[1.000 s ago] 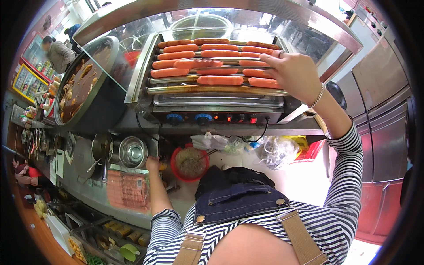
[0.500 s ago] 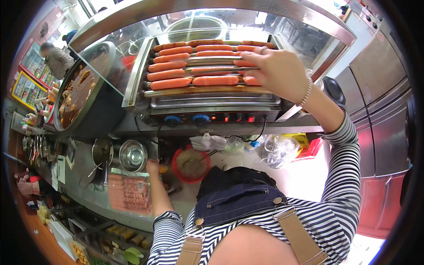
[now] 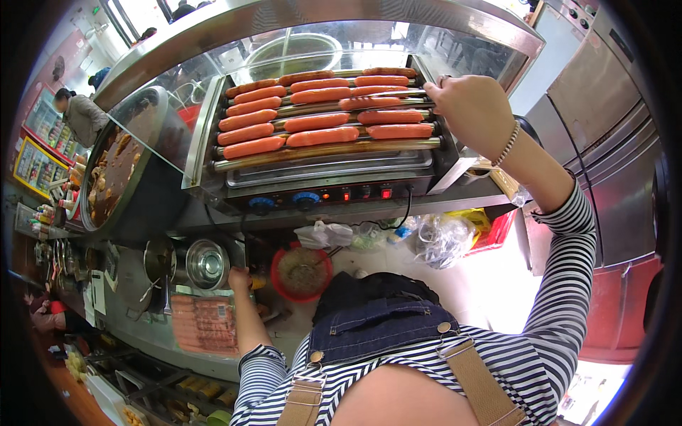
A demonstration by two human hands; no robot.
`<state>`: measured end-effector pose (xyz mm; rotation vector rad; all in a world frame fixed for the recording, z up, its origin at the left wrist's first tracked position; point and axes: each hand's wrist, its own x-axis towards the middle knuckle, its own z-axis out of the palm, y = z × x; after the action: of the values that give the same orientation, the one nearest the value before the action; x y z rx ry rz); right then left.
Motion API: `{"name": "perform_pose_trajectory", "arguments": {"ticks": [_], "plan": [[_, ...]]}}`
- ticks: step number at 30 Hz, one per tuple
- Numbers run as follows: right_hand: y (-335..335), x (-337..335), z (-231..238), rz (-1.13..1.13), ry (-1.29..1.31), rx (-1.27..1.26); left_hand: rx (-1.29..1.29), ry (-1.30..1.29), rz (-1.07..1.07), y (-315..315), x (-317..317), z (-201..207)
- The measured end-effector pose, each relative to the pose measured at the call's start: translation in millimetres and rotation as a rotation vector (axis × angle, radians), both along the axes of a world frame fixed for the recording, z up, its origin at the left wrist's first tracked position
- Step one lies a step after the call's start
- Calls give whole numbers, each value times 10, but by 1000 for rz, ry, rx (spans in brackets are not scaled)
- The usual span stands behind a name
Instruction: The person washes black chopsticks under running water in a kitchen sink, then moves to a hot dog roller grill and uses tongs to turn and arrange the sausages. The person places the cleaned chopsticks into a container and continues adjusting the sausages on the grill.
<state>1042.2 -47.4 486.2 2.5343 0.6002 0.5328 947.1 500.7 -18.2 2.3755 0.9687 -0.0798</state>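
Note:
Rows of pink-orange sausages (image 3: pixel 322 136) lie across the metal rollers of a sausage roller grill (image 3: pixel 327 157). At the grill's right end, my right hand (image 3: pixel 472 113) has its fingers curled together beside the roller ends. Whatever its fingertips may hold is hidden. A beaded bracelet (image 3: pixel 506 144) circles that wrist. My left hand (image 3: pixel 240 279) is low by the counter edge, next to a shiny steel bowl (image 3: pixel 207 263); its fingers are too small and covered to read. Near the left forearm, a clear pack of sausages (image 3: pixel 204 324) lies flat on the counter.
Left of the grill stands a large dark pot (image 3: pixel 153 167) of brown food, beyond a glass panel. A red basin (image 3: pixel 301 273) with grainy contents sits below the counter. Plastic bags (image 3: pixel 440 241) lie to its right. Steel cabinets (image 3: pixel 618 163) line the right side; a person (image 3: pixel 82 113) stands far left.
My right hand has moved right, off the right-hand sausages to the grill's end, uncovering them. The view has shifted a little. My left hand stays by the bowl.

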Motion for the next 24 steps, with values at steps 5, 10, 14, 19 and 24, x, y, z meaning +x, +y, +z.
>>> {"name": "perform_pose_trajectory", "arguments": {"ticks": [5,10,14,19,24], "plan": [[214,199,-120,98,4,127,-153,-65,57,-45,-27,96],[223,168,-71,107,-4,213,37,2,-78,59,-7,-51],[3,-122,-147,120,0,366,25,6,-169,89,24,-52],[-70,-528,-974,1,286,980,-129,73,-81,-24,28,136],[252,-940,-1989,107,518,1462,140,166,-190,-87,47,186]]}}
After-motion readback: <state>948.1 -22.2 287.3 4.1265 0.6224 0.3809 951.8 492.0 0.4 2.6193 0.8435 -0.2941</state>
